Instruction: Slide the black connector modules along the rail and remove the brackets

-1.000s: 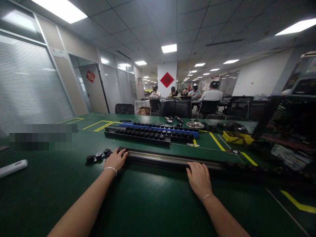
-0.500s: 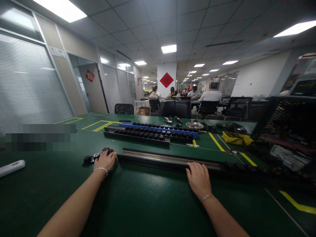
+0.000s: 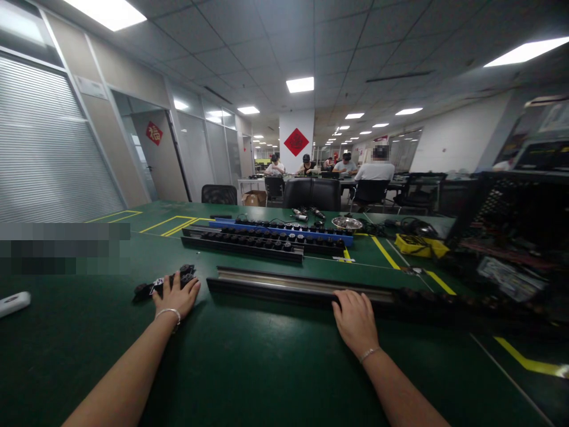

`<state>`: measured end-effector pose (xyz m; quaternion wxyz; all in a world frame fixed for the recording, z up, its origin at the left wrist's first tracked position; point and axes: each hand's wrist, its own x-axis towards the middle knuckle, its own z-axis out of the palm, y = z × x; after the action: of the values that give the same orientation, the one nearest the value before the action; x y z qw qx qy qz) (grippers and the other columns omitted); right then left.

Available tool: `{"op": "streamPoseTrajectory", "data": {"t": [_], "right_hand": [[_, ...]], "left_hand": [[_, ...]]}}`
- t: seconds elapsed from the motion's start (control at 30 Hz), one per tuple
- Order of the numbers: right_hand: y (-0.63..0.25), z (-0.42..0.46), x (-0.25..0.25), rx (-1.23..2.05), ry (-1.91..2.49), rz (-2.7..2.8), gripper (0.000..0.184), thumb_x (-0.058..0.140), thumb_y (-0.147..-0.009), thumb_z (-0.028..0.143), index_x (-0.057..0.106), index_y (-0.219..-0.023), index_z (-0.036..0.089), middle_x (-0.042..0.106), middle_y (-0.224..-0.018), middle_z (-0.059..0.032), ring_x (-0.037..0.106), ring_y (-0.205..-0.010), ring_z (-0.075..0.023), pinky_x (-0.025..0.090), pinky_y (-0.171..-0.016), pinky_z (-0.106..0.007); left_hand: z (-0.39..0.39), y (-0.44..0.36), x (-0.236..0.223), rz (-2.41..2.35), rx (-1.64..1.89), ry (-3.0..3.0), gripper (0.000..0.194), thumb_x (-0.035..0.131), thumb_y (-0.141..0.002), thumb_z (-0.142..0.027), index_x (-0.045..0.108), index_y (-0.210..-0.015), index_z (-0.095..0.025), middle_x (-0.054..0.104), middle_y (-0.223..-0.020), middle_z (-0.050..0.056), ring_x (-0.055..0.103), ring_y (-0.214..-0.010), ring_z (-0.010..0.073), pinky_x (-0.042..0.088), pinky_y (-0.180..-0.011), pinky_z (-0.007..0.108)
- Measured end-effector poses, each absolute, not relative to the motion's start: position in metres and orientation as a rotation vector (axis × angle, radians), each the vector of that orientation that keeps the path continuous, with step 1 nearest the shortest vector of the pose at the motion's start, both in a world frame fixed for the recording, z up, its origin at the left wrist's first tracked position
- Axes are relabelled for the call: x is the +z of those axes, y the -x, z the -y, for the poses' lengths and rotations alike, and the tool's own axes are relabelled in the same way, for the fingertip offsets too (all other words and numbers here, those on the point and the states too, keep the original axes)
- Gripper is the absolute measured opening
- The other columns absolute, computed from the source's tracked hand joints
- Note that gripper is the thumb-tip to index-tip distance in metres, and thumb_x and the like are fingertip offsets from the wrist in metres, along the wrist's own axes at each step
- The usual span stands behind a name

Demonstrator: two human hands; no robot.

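Note:
Near the left of the green table lies a short strip of black roller-like pieces [image 3: 146,290]. My left hand [image 3: 174,299] rests over its right end with the fingers spread, hiding part of it. To the right, a long black channel rail [image 3: 271,289] with a bare metallic inside runs across the table. My right hand [image 3: 358,320] is closed over the rail's near edge, the fingertips bent into the channel. Black pieces [image 3: 422,296] sit toward the rail's dim right end. A gap separates the strip from the rail's left end.
Farther back lie black rails with rollers [image 3: 249,245] and a blue rail [image 3: 349,240]. A metal bowl [image 3: 347,223], a yellow tray with cables [image 3: 418,245] and a dark rack [image 3: 502,237] stand beyond. A white object [image 3: 15,303] lies far left. People sit at distant tables.
My left hand has moved left, away from the rail's end, and its fingers have spread. The roller strip has shifted left too. My right hand stays on the rail.

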<state>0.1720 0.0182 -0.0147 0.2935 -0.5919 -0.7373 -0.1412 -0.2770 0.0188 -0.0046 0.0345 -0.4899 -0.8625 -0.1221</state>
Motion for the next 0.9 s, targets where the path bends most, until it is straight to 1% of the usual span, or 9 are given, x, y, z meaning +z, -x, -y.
{"op": "streamPoseTrajectory", "data": {"t": [0.1, 0.2, 0.27, 0.33, 0.4, 0.47, 0.57, 0.77, 0.9], "right_hand": [[-0.171, -0.017, -0.013, -0.36, 1.584, 1.966, 0.027, 0.042, -0.086, 0.026, 0.06, -0.104, 0.018, 0.064, -0.103, -0.0065, 0.052, -0.103, -0.0216, 0.025, -0.1, -0.043], [-0.17, -0.016, -0.01, -0.332, 1.584, 1.967, 0.029, 0.04, -0.087, 0.027, 0.061, -0.105, 0.02, 0.064, -0.103, -0.0062, 0.052, -0.103, -0.0211, 0.027, -0.1, -0.042], [-0.173, -0.016, -0.006, -0.318, 1.589, 1.958, 0.03, 0.038, -0.087, 0.028, 0.061, -0.105, 0.021, 0.063, -0.103, -0.0061, 0.052, -0.103, -0.0207, 0.029, -0.099, -0.041], [-0.181, -0.018, 0.0, -0.344, 1.62, 1.901, 0.032, 0.036, -0.088, 0.028, 0.06, -0.107, 0.02, 0.062, -0.106, -0.0072, 0.051, -0.105, -0.0214, 0.03, -0.098, -0.042], [-0.195, -0.019, 0.005, -0.441, 1.687, 1.769, 0.035, 0.036, -0.087, 0.03, 0.058, -0.111, 0.017, 0.059, -0.113, -0.0108, 0.047, -0.11, -0.0248, 0.028, -0.099, -0.045], [-0.211, -0.021, 0.008, -0.553, 1.783, 1.581, 0.041, 0.037, -0.085, 0.032, 0.054, -0.117, 0.012, 0.052, -0.121, -0.0164, 0.042, -0.116, -0.03, 0.029, -0.097, -0.048], [-0.234, -0.023, 0.008, -0.616, 1.919, 1.369, 0.047, 0.04, -0.083, 0.033, 0.051, -0.121, 0.008, 0.046, -0.126, -0.0209, 0.042, -0.114, -0.034, 0.034, -0.092, -0.048], [-0.248, -0.022, 0.007, -0.535, 2.083, 1.342, 0.047, 0.039, -0.081, 0.035, 0.055, -0.117, 0.008, 0.053, -0.117, -0.0219, 0.049, -0.103, -0.0359, 0.039, -0.082, -0.048], [-0.246, -0.023, 0.007, -0.488, 2.075, 1.372, 0.046, 0.039, -0.081, 0.035, 0.054, -0.118, 0.011, 0.054, -0.116, -0.0195, 0.05, -0.103, -0.035, 0.039, -0.082, -0.049]], "left_hand": [[-0.021, 0.254, 0.003, 2.496, -0.599, 1.437, 0.049, 0.029, -0.087, -0.046, 0.053, -0.124, -0.026, 0.025, -0.148, 0.011, 0.011, -0.137, 0.0363, 0.019, -0.102, 0.062], [-0.026, 0.21, 0.01, 2.259, -0.803, 1.53, 0.046, 0.034, -0.087, -0.037, 0.054, -0.122, -0.015, 0.028, -0.146, 0.016, 0.015, -0.137, 0.0329, 0.024, -0.105, 0.055], [-0.028, 0.173, 0.013, 2.108, -0.92, 1.74, 0.042, 0.038, -0.086, -0.033, 0.054, -0.119, -0.013, 0.029, -0.146, 0.016, 0.018, -0.137, 0.0293, 0.025, -0.108, 0.048], [-0.028, 0.135, 0.013, 1.975, -1.016, 1.94, 0.041, 0.04, -0.086, -0.033, 0.052, -0.121, -0.016, 0.026, -0.148, 0.012, 0.021, -0.136, 0.0256, 0.026, -0.109, 0.044], [-0.026, 0.102, 0.01, 1.874, -1.038, 2.106, 0.041, 0.043, -0.086, -0.035, 0.051, -0.123, -0.019, 0.024, -0.149, 0.009, 0.021, -0.136, 0.024, 0.027, -0.109, 0.043], [-0.023, 0.079, 0.006, 1.829, -0.983, 2.2, 0.041, 0.043, -0.086, -0.038, 0.049, -0.124, -0.024, 0.023, -0.15, 0.006, 0.019, -0.137, 0.0239, 0.024, -0.109, 0.047], [-0.019, 0.067, 0.001, 1.839, -0.849, 2.231, 0.043, 0.04, -0.087, -0.041, 0.047, -0.128, -0.029, 0.024, -0.15, 0.004, 0.016, -0.138, 0.025, 0.017, -0.11, 0.053], [-0.013, 0.077, -0.007, 1.934, -0.731, 2.095, 0.047, 0.035, -0.088, -0.043, 0.039, -0.134, -0.032, 0.024, -0.15, 0.002, 0.013, -0.138, 0.0261, 0.016, -0.109, 0.056], [-0.009, 0.074, -0.014, 1.923, -0.672, 2.112, 0.051, 0.037, -0.087, -0.046, 0.036, -0.136, -0.032, 0.022, -0.15, 0.002, 0.012, -0.138, 0.026, 0.017, -0.109, 0.055]]}}
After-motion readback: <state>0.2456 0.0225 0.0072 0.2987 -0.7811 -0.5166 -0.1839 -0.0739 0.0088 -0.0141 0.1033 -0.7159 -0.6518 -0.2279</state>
